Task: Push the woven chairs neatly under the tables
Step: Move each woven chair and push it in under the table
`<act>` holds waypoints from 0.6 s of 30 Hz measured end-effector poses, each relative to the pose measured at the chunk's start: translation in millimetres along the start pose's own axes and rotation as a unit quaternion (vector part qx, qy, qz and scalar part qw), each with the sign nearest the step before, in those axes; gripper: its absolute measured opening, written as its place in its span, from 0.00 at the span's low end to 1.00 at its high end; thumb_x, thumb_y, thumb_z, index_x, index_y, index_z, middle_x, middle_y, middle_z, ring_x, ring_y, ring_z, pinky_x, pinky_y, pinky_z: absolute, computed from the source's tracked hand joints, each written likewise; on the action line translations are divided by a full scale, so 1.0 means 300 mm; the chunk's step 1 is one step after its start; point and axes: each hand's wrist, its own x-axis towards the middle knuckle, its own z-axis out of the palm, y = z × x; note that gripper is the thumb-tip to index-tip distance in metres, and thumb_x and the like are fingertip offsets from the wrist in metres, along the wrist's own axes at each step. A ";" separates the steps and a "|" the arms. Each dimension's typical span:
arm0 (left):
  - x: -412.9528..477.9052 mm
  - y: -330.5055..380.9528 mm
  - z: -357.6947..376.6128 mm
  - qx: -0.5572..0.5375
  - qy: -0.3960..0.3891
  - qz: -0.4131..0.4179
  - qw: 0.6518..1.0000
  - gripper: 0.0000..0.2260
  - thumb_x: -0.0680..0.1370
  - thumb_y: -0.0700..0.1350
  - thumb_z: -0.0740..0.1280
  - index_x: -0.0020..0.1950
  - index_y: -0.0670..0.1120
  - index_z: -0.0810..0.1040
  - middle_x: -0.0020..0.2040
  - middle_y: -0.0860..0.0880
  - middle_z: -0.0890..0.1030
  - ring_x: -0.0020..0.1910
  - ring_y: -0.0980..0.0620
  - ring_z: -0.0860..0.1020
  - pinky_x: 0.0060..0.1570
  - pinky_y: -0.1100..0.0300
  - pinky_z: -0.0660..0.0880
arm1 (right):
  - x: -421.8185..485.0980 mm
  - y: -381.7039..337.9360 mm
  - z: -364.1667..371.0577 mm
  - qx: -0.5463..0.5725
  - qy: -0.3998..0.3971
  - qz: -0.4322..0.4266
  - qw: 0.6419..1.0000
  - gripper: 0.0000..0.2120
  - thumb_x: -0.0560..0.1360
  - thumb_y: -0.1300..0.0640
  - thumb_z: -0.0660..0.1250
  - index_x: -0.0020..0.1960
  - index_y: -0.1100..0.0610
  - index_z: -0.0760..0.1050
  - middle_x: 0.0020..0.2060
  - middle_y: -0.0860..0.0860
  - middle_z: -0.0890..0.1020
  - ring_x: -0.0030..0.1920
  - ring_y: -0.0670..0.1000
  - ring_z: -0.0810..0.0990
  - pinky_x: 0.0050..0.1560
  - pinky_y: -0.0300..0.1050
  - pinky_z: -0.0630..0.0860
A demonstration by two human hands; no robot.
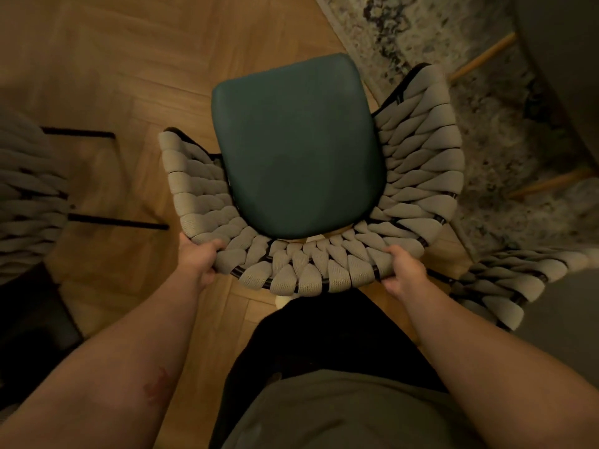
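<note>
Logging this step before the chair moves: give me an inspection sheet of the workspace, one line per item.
Surface: herringbone wood floor; patterned rug at upper right.
Job's things: woven chair with a green seat, upright, not yet under the table.
Clutter: nothing seen.
Grippers: left hand and right hand each grip the chair's woven back rim.
Cables: nothing seen.
Surroundings: second woven chair at left, third woven chair at lower right; dark table edge with wooden legs at upper right.
</note>
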 end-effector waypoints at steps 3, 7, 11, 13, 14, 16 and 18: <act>-0.022 -0.043 -0.031 -0.026 0.015 0.003 1.000 0.31 0.74 0.29 0.70 0.70 0.52 0.66 0.61 0.46 0.76 0.58 0.43 0.77 0.54 0.44 0.78 | 0.023 -0.014 0.000 -0.029 0.003 0.005 1.000 0.28 0.73 0.64 0.73 0.70 0.58 0.69 0.56 0.61 0.81 0.52 0.63 0.84 0.50 0.67 0.81; -0.048 -0.120 -0.078 -0.062 0.039 0.001 0.997 0.31 0.73 0.29 0.70 0.70 0.53 0.66 0.60 0.48 0.76 0.57 0.46 0.77 0.50 0.48 0.79 | 0.031 -0.025 0.019 -0.091 -0.019 -0.010 0.996 0.25 0.74 0.61 0.72 0.69 0.56 0.70 0.57 0.62 0.81 0.52 0.64 0.84 0.50 0.66 0.81; -0.086 -0.190 -0.118 -0.105 0.055 -0.020 0.993 0.29 0.74 0.30 0.70 0.65 0.56 0.67 0.60 0.49 0.74 0.57 0.45 0.75 0.54 0.43 0.78 | 0.011 -0.037 0.059 -0.144 -0.040 -0.037 0.988 0.18 0.77 0.59 0.69 0.66 0.57 0.72 0.56 0.61 0.81 0.53 0.63 0.83 0.51 0.64 0.82; -0.099 -0.220 -0.142 -0.125 0.051 -0.034 0.990 0.29 0.74 0.30 0.70 0.65 0.57 0.66 0.61 0.49 0.74 0.58 0.45 0.75 0.57 0.39 0.77 | 0.011 -0.052 0.082 -0.168 -0.052 -0.036 0.984 0.20 0.76 0.57 0.69 0.67 0.58 0.73 0.56 0.62 0.82 0.52 0.64 0.84 0.52 0.66 0.81; -0.106 -0.233 -0.152 -0.135 0.052 -0.041 0.989 0.30 0.73 0.30 0.71 0.66 0.57 0.66 0.61 0.49 0.74 0.58 0.44 0.75 0.57 0.38 0.77 | 0.016 -0.057 0.095 -0.184 -0.062 -0.037 0.980 0.20 0.76 0.58 0.69 0.68 0.59 0.73 0.56 0.62 0.82 0.51 0.64 0.84 0.53 0.65 0.81; -0.122 -0.253 -0.162 -0.154 0.058 -0.048 0.985 0.29 0.74 0.30 0.70 0.65 0.57 0.65 0.58 0.49 0.74 0.57 0.44 0.75 0.57 0.37 0.77 | 0.001 -0.076 0.124 -0.213 -0.062 -0.033 0.975 0.17 0.78 0.59 0.67 0.66 0.60 0.72 0.56 0.62 0.82 0.52 0.63 0.84 0.54 0.63 0.80; -0.140 -0.264 -0.159 -0.175 0.070 -0.055 0.981 0.28 0.75 0.30 0.69 0.63 0.57 0.65 0.57 0.48 0.74 0.56 0.44 0.75 0.57 0.37 0.76 | 0.004 -0.096 0.149 -0.230 -0.069 -0.033 0.970 0.18 0.78 0.59 0.67 0.67 0.60 0.72 0.58 0.62 0.81 0.54 0.63 0.82 0.56 0.63 0.80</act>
